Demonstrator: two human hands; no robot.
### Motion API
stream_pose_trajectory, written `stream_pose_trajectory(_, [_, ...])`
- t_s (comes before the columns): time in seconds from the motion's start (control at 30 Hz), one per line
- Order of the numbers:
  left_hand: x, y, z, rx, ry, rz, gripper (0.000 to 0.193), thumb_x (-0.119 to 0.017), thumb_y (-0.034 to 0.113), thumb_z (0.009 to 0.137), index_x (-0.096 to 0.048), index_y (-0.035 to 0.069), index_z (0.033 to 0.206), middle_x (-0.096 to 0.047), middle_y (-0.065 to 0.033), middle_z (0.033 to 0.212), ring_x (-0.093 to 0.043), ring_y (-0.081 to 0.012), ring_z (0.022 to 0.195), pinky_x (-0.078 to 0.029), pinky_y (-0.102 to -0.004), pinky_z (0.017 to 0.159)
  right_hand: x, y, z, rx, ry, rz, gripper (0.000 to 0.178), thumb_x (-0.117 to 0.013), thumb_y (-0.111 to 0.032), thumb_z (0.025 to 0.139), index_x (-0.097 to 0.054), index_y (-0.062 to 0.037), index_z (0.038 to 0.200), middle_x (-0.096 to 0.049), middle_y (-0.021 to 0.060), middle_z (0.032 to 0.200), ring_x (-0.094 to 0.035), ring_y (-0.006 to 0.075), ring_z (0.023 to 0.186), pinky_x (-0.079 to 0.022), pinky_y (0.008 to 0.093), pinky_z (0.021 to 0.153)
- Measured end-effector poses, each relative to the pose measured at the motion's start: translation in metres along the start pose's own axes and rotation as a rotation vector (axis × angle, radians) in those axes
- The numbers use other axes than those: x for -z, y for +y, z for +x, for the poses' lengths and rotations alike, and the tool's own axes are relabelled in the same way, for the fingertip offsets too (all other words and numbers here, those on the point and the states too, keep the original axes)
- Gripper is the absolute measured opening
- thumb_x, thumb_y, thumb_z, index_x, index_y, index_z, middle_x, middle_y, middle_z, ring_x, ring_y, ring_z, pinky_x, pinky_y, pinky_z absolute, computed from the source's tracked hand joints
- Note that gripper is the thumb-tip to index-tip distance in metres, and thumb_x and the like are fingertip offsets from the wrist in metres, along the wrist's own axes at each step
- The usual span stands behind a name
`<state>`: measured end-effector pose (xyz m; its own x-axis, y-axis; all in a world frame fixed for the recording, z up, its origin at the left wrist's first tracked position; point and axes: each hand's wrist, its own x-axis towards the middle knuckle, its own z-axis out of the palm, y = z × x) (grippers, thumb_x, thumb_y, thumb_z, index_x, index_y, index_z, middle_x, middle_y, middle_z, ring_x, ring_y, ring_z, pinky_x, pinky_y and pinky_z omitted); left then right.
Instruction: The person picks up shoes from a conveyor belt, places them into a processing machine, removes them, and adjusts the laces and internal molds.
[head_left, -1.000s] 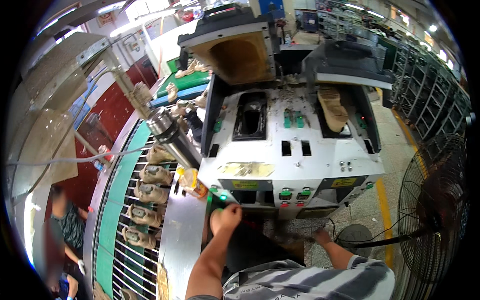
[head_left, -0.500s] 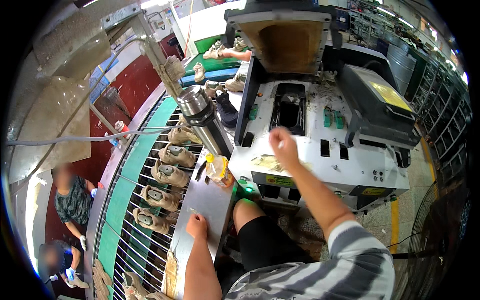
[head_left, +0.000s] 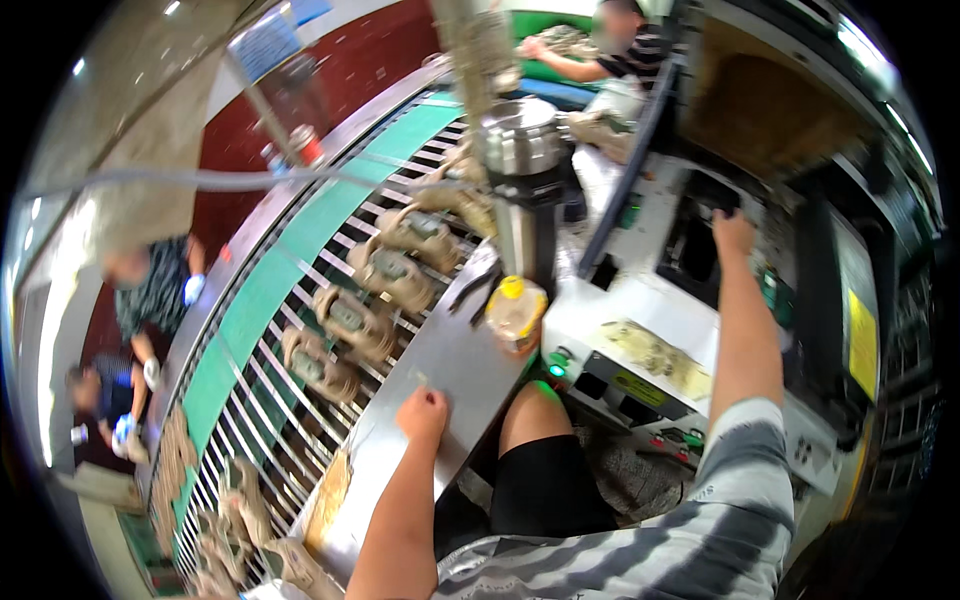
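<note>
My left hand (head_left: 422,412) rests in a loose fist on the metal ledge (head_left: 400,470), with nothing showing in it. Stretched out to the white machine (head_left: 590,315), my right hand (head_left: 733,235) is at the edge of the dark recess (head_left: 697,245) in its top. Blur and the back of the hand hide whether its fingers grip anything. A raised lid with a brown pad (head_left: 775,110) stands over the far side of the recess. Beyond my left hand are a clear bottle (head_left: 516,318) with a yellow cap and a dark tool like pliers (head_left: 472,290).
Beige shoes (head_left: 395,275) stand on the barred conveyor (head_left: 265,400) at left, beside a green strip (head_left: 270,290). A tall steel flask (head_left: 525,190) rises behind the bottle. A black hinged cover (head_left: 835,300) is right of my forearm. People (head_left: 160,290) work across the conveyor and at the back.
The view has swung left, so things sit further right in it. My right hand has moved from above the machine's front to its recess. My left hand stays on the ledge.
</note>
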<state>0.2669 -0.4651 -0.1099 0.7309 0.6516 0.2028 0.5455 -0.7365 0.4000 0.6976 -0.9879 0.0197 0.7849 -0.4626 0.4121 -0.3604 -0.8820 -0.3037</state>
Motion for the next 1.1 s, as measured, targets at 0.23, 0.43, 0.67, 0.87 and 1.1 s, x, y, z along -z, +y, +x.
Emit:
stream_pose_trajectory(0.23, [0.005, -0.002, -0.002, 0.017, -0.003, -0.066, 0.021, -0.059, 0.027, 0.078, -0.063, 0.008, 0.070, -0.065, -0.0146, 0.068, -0.063, -0.0357, 0.066, -0.049, -0.0472, 0.061, -0.057, 0.043, 0.046, 0.262, 0.090, -0.141, 0.026, -0.057, -0.025, 0.089, -0.065, -0.0044, 0.102, -0.067, 0.0226, 0.096, -0.065, 0.0409, 0.089, -0.052, 0.0514, 0.076])
stream_pose_trajectory(0.43, [0.012, -0.002, -0.004, 0.029, 0.049, -0.123, 0.021, -0.060, 0.026, 0.078, -0.063, 0.007, 0.070, -0.064, -0.0155, 0.068, -0.063, -0.0356, 0.067, -0.050, -0.0476, 0.062, -0.042, 0.027, 0.030, 0.133, -0.126, -0.085, 0.036, -0.044, -0.020, 0.094, -0.057, -0.0016, 0.121, -0.063, 0.0253, 0.114, -0.060, 0.0434, 0.103, -0.049, 0.0535, 0.086])
stream_pose_trajectory(0.67, [0.007, -0.012, -0.004, 0.021, 0.067, -0.184, 0.021, -0.060, 0.025, 0.078, -0.063, 0.007, 0.069, -0.064, -0.0154, 0.069, -0.063, -0.0351, 0.067, -0.050, -0.0476, 0.063, -0.041, 0.033, 0.020, 0.195, -0.068, -0.113, 0.040, -0.049, -0.023, 0.087, -0.059, -0.0017, 0.120, -0.063, 0.0278, 0.113, -0.060, 0.0442, 0.106, -0.049, 0.0502, 0.090])
stream_pose_trajectory(0.87, [-0.001, 0.000, 0.003, -0.028, 0.035, -0.243, 0.018, -0.060, 0.025, 0.078, -0.064, 0.009, 0.072, -0.065, -0.0133, 0.072, -0.064, -0.0348, 0.069, -0.050, -0.0473, 0.064, -0.044, 0.084, 0.037, 0.284, -0.044, -0.184, 0.039, -0.052, -0.024, 0.086, -0.062, 0.0003, 0.115, -0.065, 0.0251, 0.111, -0.063, 0.0399, 0.102, -0.051, 0.0471, 0.088])
stream_pose_trajectory(1.1, [0.006, -0.008, 0.003, 0.000, 0.051, -0.126, 0.020, -0.061, 0.026, 0.079, -0.061, 0.009, 0.070, -0.065, -0.0129, 0.069, -0.063, -0.0349, 0.067, -0.049, -0.0462, 0.061, 0.036, -0.007, -0.102, 0.502, 0.212, 0.085, 0.036, -0.066, -0.027, 0.082, -0.063, -0.0026, 0.108, -0.060, 0.0205, 0.109, -0.055, 0.0373, 0.106, -0.044, 0.0461, 0.094])
